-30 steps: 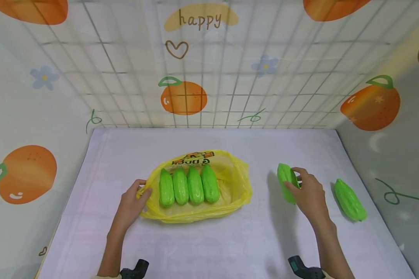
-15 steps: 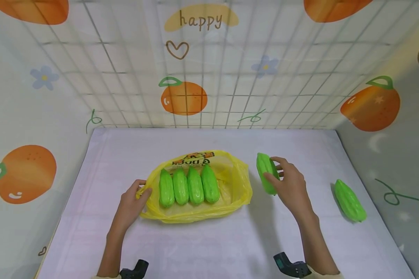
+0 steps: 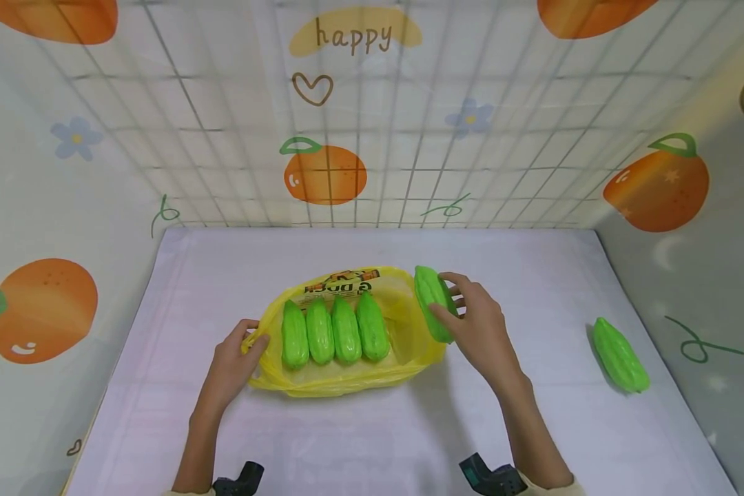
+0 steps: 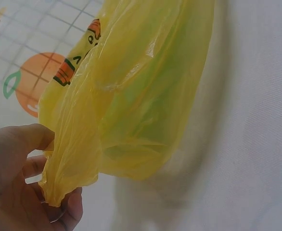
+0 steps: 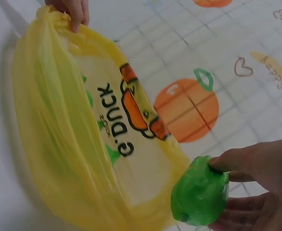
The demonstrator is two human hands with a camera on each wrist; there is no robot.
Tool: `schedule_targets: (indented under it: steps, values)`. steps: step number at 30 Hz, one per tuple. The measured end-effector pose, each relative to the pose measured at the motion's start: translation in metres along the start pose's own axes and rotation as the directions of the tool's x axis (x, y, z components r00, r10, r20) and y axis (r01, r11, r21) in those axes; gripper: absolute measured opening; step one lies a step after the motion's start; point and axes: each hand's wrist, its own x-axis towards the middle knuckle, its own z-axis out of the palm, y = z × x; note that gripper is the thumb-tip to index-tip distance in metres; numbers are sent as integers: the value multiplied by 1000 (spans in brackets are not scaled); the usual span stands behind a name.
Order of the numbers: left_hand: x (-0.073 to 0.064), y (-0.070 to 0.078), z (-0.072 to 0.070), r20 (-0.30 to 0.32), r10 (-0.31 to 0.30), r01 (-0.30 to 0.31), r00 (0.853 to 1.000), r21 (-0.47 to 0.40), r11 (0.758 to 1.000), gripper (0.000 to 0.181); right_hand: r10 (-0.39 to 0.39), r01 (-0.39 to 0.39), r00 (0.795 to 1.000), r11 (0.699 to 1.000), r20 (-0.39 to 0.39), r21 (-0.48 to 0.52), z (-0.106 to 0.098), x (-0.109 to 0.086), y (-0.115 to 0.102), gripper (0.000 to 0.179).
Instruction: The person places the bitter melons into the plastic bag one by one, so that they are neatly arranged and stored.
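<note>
A yellow plastic bag lies on the table with its mouth spread, and several shiny green gourds sit side by side in it. My left hand pinches the bag's bunched left end between thumb and fingers. Over the bag's right rim, my right hand holds another ridged green gourd, thumb on the near side and fingers behind. In the right wrist view this gourd shows end-on beside the bag. The bag wall mostly hides the gourds inside it from both wrist views.
One more green gourd lies alone toward the right edge of the white table. Printed cloth walls with oranges and a grid enclose the back and sides.
My right hand has carried its gourd leftward from the right part of the table to above the bag's right rim. My left hand and the bag have stayed put.
</note>
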Motion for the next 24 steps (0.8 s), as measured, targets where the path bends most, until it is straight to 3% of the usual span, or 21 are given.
schedule_targets:
  steps: [12,24]
  values:
    - [1,-1,0,0,5,-5,1000,6,1000,36,-45,43,997,998,66,37,22,-1,-14,53]
    - [2,-1,-2,7,15,-15,1000,-4,1000,36,-38,46,994,996,102,-78,46,8,-23,53]
